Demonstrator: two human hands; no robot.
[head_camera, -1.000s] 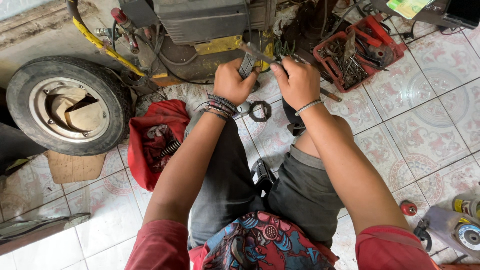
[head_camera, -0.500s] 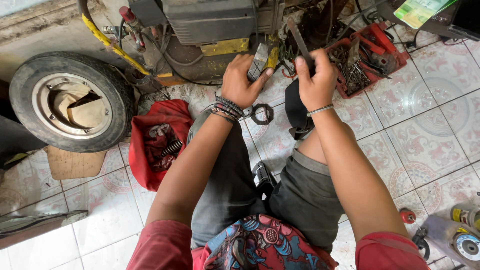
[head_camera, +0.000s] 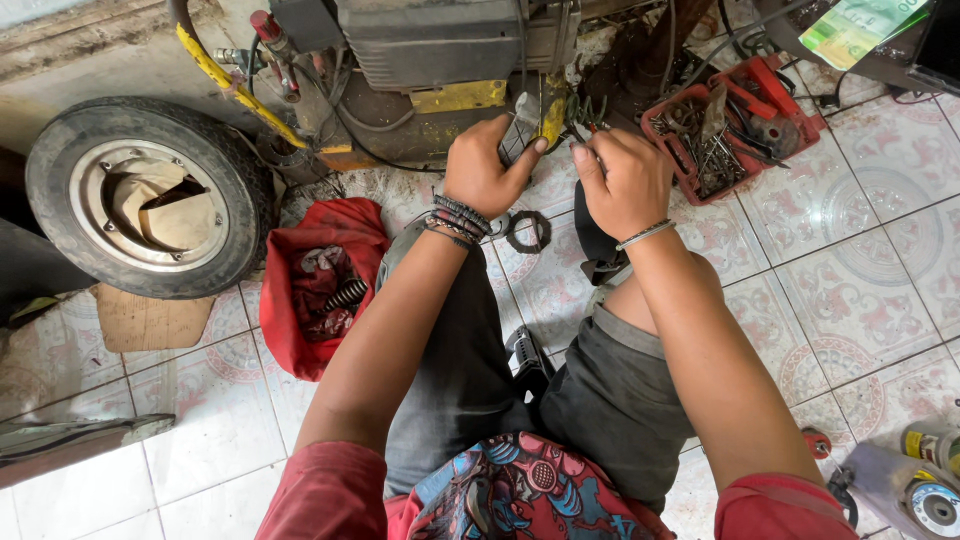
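My left hand (head_camera: 482, 168) grips a small grey metal part (head_camera: 520, 128) against the machine's yellow bracket (head_camera: 552, 118), thumb on top. My right hand (head_camera: 622, 180) is closed around a dark tool (head_camera: 583, 112), mostly hidden in the fist, just beside that part. Black rubber ring (head_camera: 527, 231) lies on the tiled floor (head_camera: 860, 260) between my wrists. Red tool tray (head_camera: 735, 125) sits right of my right hand, red bag (head_camera: 315, 280) and wheel (head_camera: 150, 195) to the left.
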